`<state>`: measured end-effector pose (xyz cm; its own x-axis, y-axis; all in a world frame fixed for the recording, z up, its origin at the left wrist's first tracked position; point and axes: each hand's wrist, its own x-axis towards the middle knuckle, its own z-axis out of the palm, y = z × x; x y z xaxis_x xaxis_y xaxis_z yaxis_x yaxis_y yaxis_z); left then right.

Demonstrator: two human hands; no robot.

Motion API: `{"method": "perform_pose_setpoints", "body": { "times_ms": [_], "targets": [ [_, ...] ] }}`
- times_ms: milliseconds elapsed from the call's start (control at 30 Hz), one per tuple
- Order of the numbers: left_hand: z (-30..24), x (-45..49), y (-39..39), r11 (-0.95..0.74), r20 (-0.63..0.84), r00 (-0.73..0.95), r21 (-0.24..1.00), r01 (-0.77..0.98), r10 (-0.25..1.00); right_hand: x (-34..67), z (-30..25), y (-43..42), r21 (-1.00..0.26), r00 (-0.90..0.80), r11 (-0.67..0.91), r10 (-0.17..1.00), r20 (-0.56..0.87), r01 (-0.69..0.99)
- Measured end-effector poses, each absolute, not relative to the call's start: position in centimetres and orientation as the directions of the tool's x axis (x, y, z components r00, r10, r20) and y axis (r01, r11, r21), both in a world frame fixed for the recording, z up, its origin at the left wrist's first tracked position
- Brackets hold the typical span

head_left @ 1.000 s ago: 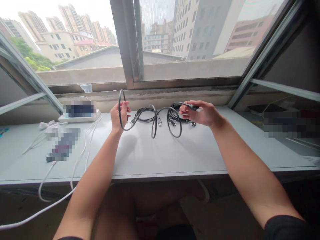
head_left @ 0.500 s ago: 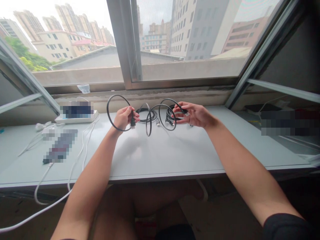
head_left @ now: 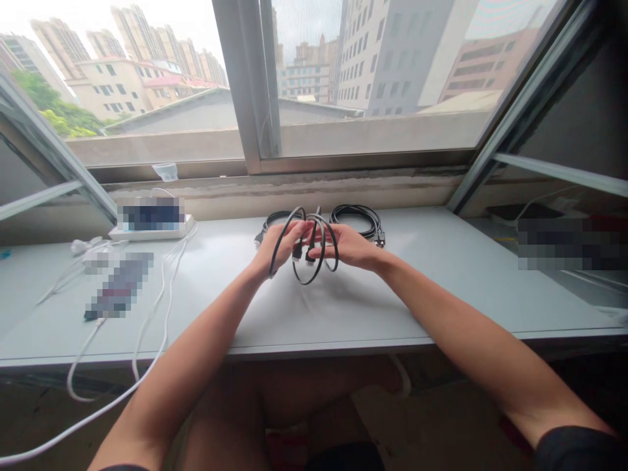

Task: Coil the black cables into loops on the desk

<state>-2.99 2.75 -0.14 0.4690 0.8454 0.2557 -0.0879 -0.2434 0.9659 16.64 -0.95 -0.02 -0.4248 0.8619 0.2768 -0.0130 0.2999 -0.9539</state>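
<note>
Above the middle of the table, a black cable (head_left: 308,282) hangs in loose loops between my hands, its two plug ends side by side. My left hand (head_left: 280,247) is closed around one end and some loops, thumb on top. From the other side, my right hand (head_left: 350,247) meets it, fingers closed on the second end and touching the loops. Behind the hands, two more coiled black cables lie on the table: a left coil (head_left: 275,217), partly hidden by my left hand, and a right coil (head_left: 360,208) with its plugs at its right side.
The pale table (head_left: 333,320) runs along a window. At left are a white power strip (head_left: 184,227), white cords (head_left: 169,281) crossing the front edge, and a blurred-out dark object (head_left: 120,284). A clear plastic cup (head_left: 165,171) is on the sill. Metal frame bars (head_left: 549,171) flank the table.
My hands have come together from wide apart, bringing the cable's two plugs side by side and gathering its loops. The coils behind now show more clearly.
</note>
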Motion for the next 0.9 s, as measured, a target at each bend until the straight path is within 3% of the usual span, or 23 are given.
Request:
{"method": "perform_pose_setpoints", "body": {
  "times_ms": [200,367,467,567,667,800,900],
  "targets": [
    [0.0,-2.9,2.1,-0.137,0.172,0.599,0.985,-0.104,0.782,15.4,-0.6,-1.1,-0.904,-0.329,0.405,0.880,0.344,0.139],
    [1.4,-4.2,1.9,-0.174,0.066,0.724,0.982,0.076,0.687,16.1,-0.1,-1.4,-0.793,-0.289,0.497,0.863,0.413,0.351],
    [2.0,-5.3,2.6,-0.249,0.082,0.664,0.955,0.160,0.743,17.6,0.0,-0.7,-0.774,-0.170,0.466,0.883,0.437,0.429],
    [2.2,-6.5,4.2,-0.341,0.215,0.445,0.913,0.225,0.869,19.2,-0.2,0.5,-0.826,0.092,0.398,0.879,0.468,0.400],
    [2.0,-7.2,5.4,-0.340,0.299,0.196,0.912,0.228,0.934,20.1,-0.7,1.7,-0.895,0.264,0.360,0.865,0.426,0.265],
    [1.8,-7.0,5.0,-0.282,0.241,0.226,0.944,0.173,0.944,19.4,-1.6,2.4,-0.922,0.307,0.381,0.871,0.384,0.072],
    [1.6,-6.2,4.1,-0.288,0.225,0.248,0.922,0.257,0.942,18.4,-2.0,2.1,-0.930,0.202,0.358,0.908,0.367,0.080]
  ]
}}
